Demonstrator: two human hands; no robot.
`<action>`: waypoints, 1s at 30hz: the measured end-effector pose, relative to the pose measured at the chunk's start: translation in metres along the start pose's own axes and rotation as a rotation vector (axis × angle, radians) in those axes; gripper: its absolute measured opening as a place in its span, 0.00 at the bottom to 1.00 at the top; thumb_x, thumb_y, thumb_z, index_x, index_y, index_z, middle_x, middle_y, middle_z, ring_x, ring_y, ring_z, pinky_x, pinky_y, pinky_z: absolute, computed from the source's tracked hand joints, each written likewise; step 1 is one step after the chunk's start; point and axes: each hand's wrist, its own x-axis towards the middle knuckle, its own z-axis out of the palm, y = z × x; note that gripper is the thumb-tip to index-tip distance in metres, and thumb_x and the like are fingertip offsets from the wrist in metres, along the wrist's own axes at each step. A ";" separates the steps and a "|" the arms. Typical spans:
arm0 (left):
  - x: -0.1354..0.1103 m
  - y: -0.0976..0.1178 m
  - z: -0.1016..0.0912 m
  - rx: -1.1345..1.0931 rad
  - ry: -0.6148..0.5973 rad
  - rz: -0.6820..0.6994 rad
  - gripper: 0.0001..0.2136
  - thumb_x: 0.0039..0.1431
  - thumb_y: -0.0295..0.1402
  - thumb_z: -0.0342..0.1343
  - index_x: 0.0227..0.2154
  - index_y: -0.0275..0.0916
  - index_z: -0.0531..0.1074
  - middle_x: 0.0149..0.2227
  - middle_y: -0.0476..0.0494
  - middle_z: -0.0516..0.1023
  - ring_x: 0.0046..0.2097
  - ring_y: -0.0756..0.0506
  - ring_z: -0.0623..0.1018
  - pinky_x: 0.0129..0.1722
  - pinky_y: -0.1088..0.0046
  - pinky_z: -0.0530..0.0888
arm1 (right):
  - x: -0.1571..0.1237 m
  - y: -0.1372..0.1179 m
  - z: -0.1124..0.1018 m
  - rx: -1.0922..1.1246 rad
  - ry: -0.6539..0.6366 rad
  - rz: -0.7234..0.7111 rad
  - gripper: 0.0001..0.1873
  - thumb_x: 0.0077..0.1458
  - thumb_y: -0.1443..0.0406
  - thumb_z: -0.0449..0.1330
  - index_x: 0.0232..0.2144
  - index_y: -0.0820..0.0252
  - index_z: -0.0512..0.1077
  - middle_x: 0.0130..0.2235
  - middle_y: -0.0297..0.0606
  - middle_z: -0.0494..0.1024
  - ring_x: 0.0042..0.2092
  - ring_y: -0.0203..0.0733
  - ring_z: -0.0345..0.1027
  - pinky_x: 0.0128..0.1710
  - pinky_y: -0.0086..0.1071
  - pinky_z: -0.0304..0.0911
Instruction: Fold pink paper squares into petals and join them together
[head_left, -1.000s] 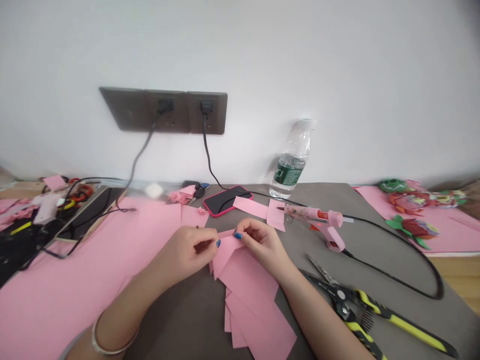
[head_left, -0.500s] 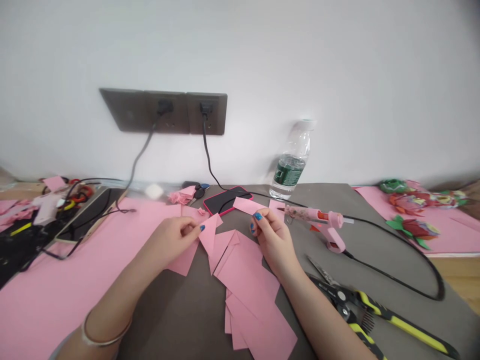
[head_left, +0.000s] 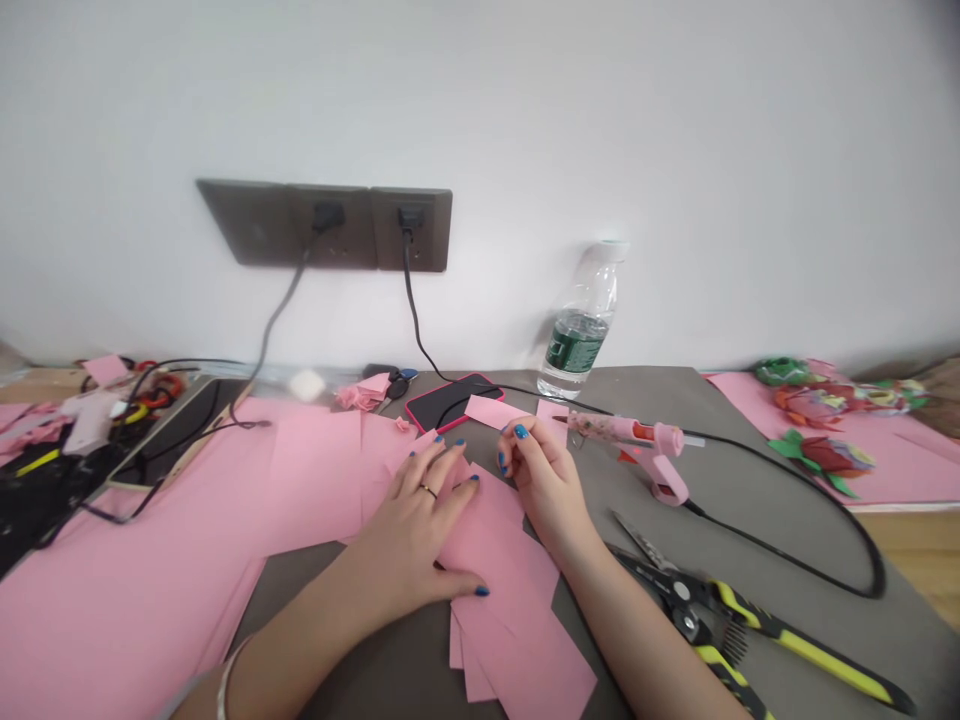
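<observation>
While pressing palm-down on the overlapping pink paper pieces (head_left: 499, 560), left hand (head_left: 409, 530) wide open, fingers (head_left: 450, 475) spread, nothing gripped, only flat weight on the paper, with a ring on one finger and a thin bangle (head_left: 225, 680) at the wrist! Right hand (head_left: 540, 480) up at the pile's far end, fingers curled in toward the thumb, half closed; whether any paper sits between those fingertips, impossible to tell from this view. Pile lying on a grey work mat (head_left: 360, 650), sheets fanned toward the near edge, large pink sheets (head_left: 315, 470) just left of it. Beyond the right hand, a pink paper strip (head_left: 495, 410) across the edge of a pink-cased phone (head_left: 442, 400), and a second pink piece (head_left: 551, 415) just under the nozzle of a pink hot glue gun (head_left: 637, 440), black cord (head_left: 795, 510) looping away over the mat. Near the right forearm, yellow-and-black-handled shears (head_left: 780, 625), blades open. Far right, red and green paper flowers (head_left: 825, 455) on pink sheets. Against the wall, a clear water bottle (head_left: 581, 330) with a green label, and two black plugs in a dark socket panel (head_left: 330, 225).
</observation>
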 end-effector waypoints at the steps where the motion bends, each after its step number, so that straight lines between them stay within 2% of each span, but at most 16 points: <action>1: 0.000 0.000 0.002 0.003 -0.037 -0.015 0.42 0.46 0.49 0.70 0.62 0.34 0.66 0.70 0.22 0.52 0.70 0.21 0.49 0.63 0.34 0.55 | 0.000 0.000 0.000 0.003 -0.004 0.002 0.17 0.56 0.50 0.64 0.29 0.57 0.70 0.23 0.29 0.67 0.25 0.35 0.58 0.25 0.29 0.54; 4: 0.002 0.000 0.002 -0.008 -0.099 -0.038 0.41 0.46 0.49 0.70 0.61 0.37 0.66 0.71 0.21 0.49 0.71 0.21 0.45 0.63 0.29 0.48 | 0.000 0.001 0.001 0.014 -0.012 0.005 0.18 0.56 0.50 0.64 0.29 0.57 0.70 0.23 0.29 0.68 0.25 0.35 0.58 0.25 0.28 0.55; 8: 0.002 -0.001 0.001 -0.078 -0.081 -0.033 0.31 0.44 0.47 0.71 0.50 0.40 0.71 0.70 0.26 0.53 0.71 0.22 0.47 0.62 0.28 0.43 | 0.000 0.000 0.000 -0.002 -0.020 -0.002 0.18 0.57 0.50 0.64 0.29 0.57 0.70 0.23 0.29 0.68 0.25 0.34 0.58 0.25 0.28 0.55; 11: 0.003 -0.002 0.001 -0.100 -0.106 -0.045 0.32 0.39 0.50 0.71 0.45 0.39 0.71 0.67 0.25 0.58 0.69 0.20 0.50 0.61 0.25 0.41 | 0.000 0.000 0.001 -0.013 -0.020 -0.002 0.18 0.56 0.49 0.64 0.28 0.57 0.70 0.23 0.29 0.68 0.25 0.35 0.58 0.25 0.28 0.55; 15: 0.004 -0.003 -0.002 -0.126 -0.131 -0.021 0.30 0.35 0.52 0.71 0.37 0.38 0.70 0.66 0.22 0.58 0.68 0.18 0.51 0.61 0.25 0.40 | 0.000 0.001 0.001 -0.002 -0.014 0.001 0.18 0.55 0.49 0.64 0.29 0.57 0.71 0.23 0.29 0.68 0.24 0.35 0.58 0.24 0.29 0.55; 19: 0.003 0.000 -0.010 -0.177 -0.171 -0.010 0.25 0.39 0.45 0.72 0.33 0.40 0.66 0.67 0.23 0.57 0.69 0.20 0.51 0.61 0.26 0.42 | 0.000 0.001 0.001 0.013 -0.010 0.015 0.18 0.55 0.49 0.64 0.31 0.57 0.71 0.22 0.29 0.68 0.24 0.34 0.58 0.25 0.28 0.55; 21: 0.001 0.004 -0.015 -0.211 -0.188 0.003 0.21 0.43 0.39 0.72 0.32 0.41 0.64 0.64 0.28 0.63 0.69 0.25 0.52 0.63 0.29 0.42 | 0.000 0.000 0.001 0.009 -0.008 0.015 0.17 0.55 0.50 0.64 0.31 0.57 0.71 0.22 0.28 0.68 0.24 0.34 0.59 0.25 0.28 0.56; 24: -0.003 0.007 -0.022 -0.278 -0.194 0.044 0.13 0.54 0.28 0.65 0.33 0.43 0.64 0.49 0.42 0.76 0.67 0.36 0.61 0.68 0.40 0.43 | 0.000 0.000 0.000 -0.005 -0.005 0.021 0.17 0.56 0.50 0.63 0.32 0.57 0.71 0.22 0.28 0.68 0.24 0.34 0.58 0.25 0.28 0.54; 26: -0.005 0.007 -0.022 -0.312 -0.189 0.071 0.10 0.58 0.25 0.61 0.37 0.44 0.66 0.44 0.46 0.76 0.63 0.40 0.67 0.68 0.48 0.49 | 0.000 0.000 0.000 -0.012 -0.001 0.023 0.16 0.57 0.51 0.63 0.33 0.57 0.71 0.22 0.28 0.68 0.24 0.33 0.58 0.25 0.28 0.54; 28: -0.005 0.005 -0.016 -0.310 -0.161 0.112 0.15 0.58 0.29 0.63 0.46 0.45 0.68 0.49 0.44 0.76 0.61 0.39 0.68 0.67 0.50 0.54 | 0.000 0.000 0.000 -0.007 0.000 0.025 0.16 0.57 0.51 0.63 0.34 0.57 0.71 0.22 0.28 0.68 0.24 0.33 0.59 0.25 0.28 0.54; 30: -0.002 0.001 -0.007 -0.255 -0.129 0.169 0.29 0.53 0.37 0.68 0.56 0.45 0.65 0.57 0.39 0.72 0.61 0.35 0.67 0.65 0.47 0.56 | 0.000 0.001 0.000 0.006 -0.002 0.029 0.16 0.56 0.51 0.63 0.34 0.57 0.71 0.23 0.28 0.69 0.24 0.33 0.59 0.25 0.27 0.54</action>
